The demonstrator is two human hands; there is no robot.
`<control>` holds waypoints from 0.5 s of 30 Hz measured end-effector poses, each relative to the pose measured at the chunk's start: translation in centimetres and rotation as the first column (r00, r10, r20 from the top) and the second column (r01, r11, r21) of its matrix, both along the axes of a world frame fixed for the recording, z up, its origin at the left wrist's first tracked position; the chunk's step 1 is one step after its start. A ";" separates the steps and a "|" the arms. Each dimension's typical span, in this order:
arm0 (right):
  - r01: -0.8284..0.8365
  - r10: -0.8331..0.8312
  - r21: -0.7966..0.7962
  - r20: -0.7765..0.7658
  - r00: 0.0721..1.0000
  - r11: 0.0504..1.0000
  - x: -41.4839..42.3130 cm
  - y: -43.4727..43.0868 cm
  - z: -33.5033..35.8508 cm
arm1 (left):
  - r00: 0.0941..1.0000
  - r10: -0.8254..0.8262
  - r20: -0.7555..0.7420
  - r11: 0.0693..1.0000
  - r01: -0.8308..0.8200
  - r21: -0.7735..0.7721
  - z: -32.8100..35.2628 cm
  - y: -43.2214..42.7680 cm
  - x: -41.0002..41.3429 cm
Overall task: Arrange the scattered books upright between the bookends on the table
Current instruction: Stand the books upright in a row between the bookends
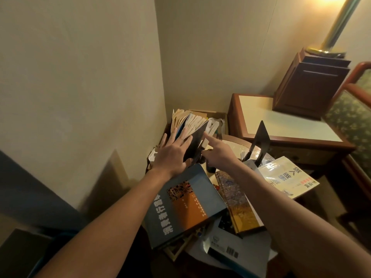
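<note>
A few books (188, 125) stand upright with fanned pages in the far corner by the wall. My left hand (172, 155) lies flat against their dark cover, thumb under its lower edge. My right hand (218, 153) points its index finger at the right edge of that cover, other fingers curled. A black metal bookend (261, 139) stands upright to the right of them. Scattered flat on the table lie a blue and orange book (184, 203), a mottled yellow-brown book (236, 201), a pale book with large characters (287, 177) and a white one with a barcode (230, 249).
A wooden side table (281, 121) with a pale top stands at the back right, carrying a dark wooden box (309, 85) and a brass lamp stem (337, 27). A patterned chair (355, 109) is at the far right. Walls close in on the left and behind.
</note>
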State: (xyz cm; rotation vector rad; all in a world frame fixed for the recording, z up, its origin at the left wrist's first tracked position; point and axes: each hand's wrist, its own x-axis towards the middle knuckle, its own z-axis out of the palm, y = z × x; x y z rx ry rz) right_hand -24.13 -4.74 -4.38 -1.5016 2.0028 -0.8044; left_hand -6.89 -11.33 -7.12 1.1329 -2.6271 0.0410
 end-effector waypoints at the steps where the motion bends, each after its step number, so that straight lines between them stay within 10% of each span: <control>1: 0.001 -0.001 -0.003 -0.001 1.000 1.000 -0.1 0.4 -0.1 | 1.000 -0.002 -0.006 1.000 0.002 -0.005 -0.2 0.4 0.1; 15: -0.015 0.017 -0.036 0.058 0.998 0.999 -0.5 8.0 0.0 | 0.989 0.063 -0.132 0.994 -0.051 0.095 -1.8 6.7 4.0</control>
